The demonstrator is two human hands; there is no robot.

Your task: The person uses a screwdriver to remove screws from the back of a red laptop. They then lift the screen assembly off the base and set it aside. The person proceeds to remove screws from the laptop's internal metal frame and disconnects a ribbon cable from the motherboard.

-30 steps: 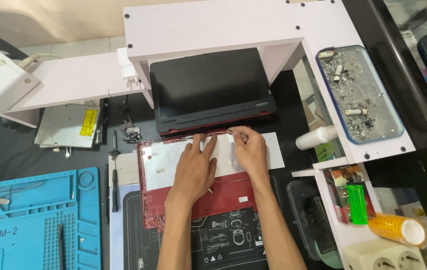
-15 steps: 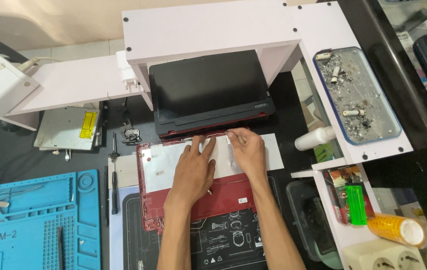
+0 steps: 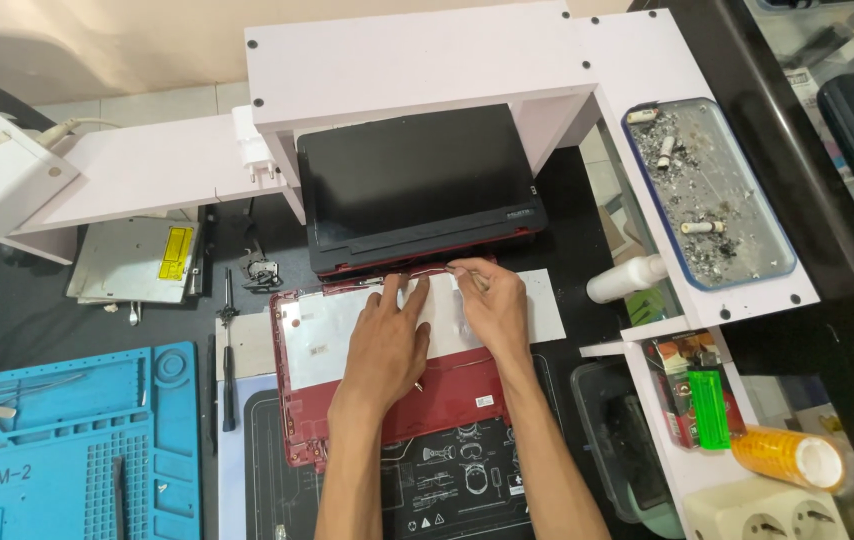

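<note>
Left hand point(image 3: 390, 338) lies flat, fingers spread, on the red laptop base point(image 3: 387, 385) while right hand point(image 3: 492, 308) pinches a thin cable point(image 3: 417, 274) along its far edge.

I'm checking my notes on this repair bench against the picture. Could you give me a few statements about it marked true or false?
1. Both the left hand and the right hand rest on the red laptop base. True.
2. The laptop screen is lit. False: it is dark.
3. A blue work mat lies to the left. True.
4. The green lighter lies on the blue mat. False: it sits on the white shelf at right.
</note>
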